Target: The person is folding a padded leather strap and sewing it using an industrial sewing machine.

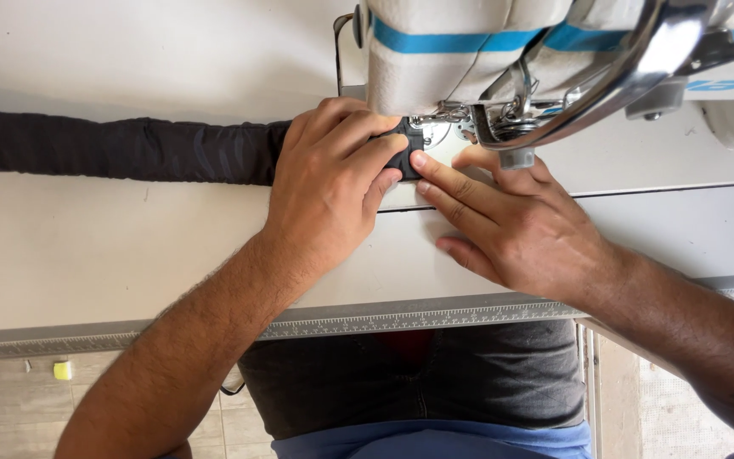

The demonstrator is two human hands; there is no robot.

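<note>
A long strip of black fabric [121, 149] lies across the white sewing table [129, 246], running from the left edge to the needle area of a white sewing machine [469, 59] with a blue stripe. My left hand [333, 187] presses flat on the strip's right end, fingers reaching under the machine head. My right hand [511, 221] rests beside it, its fingertips touching the small black end of the fabric [409, 149] just before the presser foot [448, 119]. The needle itself is mostly hidden by the machine head and my fingers.
A curved metal guard and lever [605, 76] hang off the machine head at the upper right. A ruler tape [401, 321] runs along the table's front edge. Below it are my dark trousers and a tiled floor with a small yellow object [62, 370].
</note>
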